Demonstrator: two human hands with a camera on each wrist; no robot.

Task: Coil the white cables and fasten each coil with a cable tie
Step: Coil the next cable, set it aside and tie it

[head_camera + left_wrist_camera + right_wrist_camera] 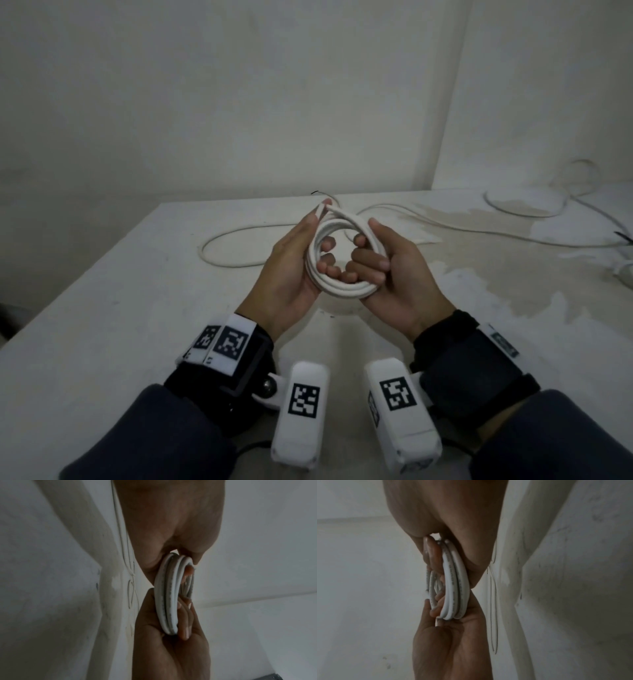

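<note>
A white cable coil [346,291] of several turns is held upright above the table between both hands. My left hand [313,246] grips its left side, thumb outside and fingers curled through the ring. My right hand [368,245] grips the right side the same way. Two cable ends [323,209] stick up at the coil's top by the left thumb. The left wrist view shows the coil [169,595] edge-on, pinched by my left hand [171,534] above and my right hand [171,649] below. In the right wrist view the coil [455,581] sits between both palms. No tie is visible on the coil.
A second white cable [233,240] lies loose on the white table [137,308], looping behind the hands and trailing right. Another loose cable loop [524,202] lies at the back right corner. A thin black strip [317,192] lies at the far edge. Walls close the back and right.
</note>
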